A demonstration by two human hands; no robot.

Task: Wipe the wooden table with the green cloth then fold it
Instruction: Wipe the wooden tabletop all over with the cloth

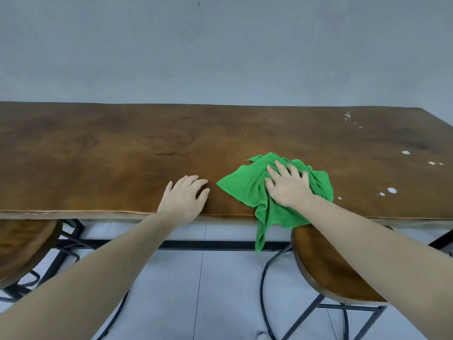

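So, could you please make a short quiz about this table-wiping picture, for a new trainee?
1. True or false: the right hand lies flat on the green cloth.
2. What does the left hand touch? A) the cloth B) the bare wooden table C) a stool
3. Fill in: the white spots lie on the table to the ___ of the cloth.

Key
1. True; the fingers are spread, pressing down on the cloth.
2. B; it rests near the front edge, apart from the cloth.
3. Right; part of the cloth also hangs over the front edge.
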